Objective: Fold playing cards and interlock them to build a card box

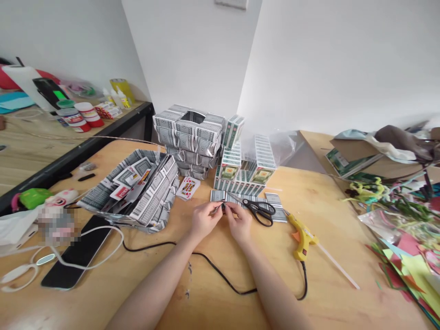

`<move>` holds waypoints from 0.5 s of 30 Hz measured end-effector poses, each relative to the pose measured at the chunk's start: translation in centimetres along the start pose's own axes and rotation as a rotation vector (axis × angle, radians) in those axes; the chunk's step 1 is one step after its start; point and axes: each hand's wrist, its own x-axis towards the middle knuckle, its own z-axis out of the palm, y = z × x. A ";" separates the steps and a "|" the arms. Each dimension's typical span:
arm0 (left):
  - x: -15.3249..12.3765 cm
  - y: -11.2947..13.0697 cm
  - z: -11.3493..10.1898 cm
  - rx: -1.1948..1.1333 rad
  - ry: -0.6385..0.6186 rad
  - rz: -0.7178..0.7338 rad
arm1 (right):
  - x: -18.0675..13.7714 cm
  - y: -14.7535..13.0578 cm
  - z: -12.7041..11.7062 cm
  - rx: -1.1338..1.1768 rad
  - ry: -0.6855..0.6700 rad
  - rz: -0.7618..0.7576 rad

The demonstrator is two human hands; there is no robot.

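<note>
My left hand (207, 219) and my right hand (239, 223) meet at the middle of the table, thumbs and fingertips pinched together. Between them is something small and dark, mostly covered by the fingers. Just beyond my hands lie grey-patterned playing cards (273, 200), face down. Black-handled scissors (260, 211) rest on these cards, beside my right hand. Farther right is a yellow glue gun (303, 237) with a clear glue stick (338, 266) out of its back. A face-up king card (188, 187) lies beyond my left hand.
A basket made of folded cards (163, 201), with loose cards inside, stands at left. Behind are stacked folded-card boxes (192, 137) and green card packs (240, 185). A phone (77, 254) and white cable lie left. A black cord (220, 272) crosses under my forearms. Coloured paper scraps (409, 268) lie right.
</note>
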 end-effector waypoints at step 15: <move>-0.6 -0.1 -0.1 -0.001 -0.103 -0.102 | 0.4 0.4 0.1 0.119 -0.030 0.132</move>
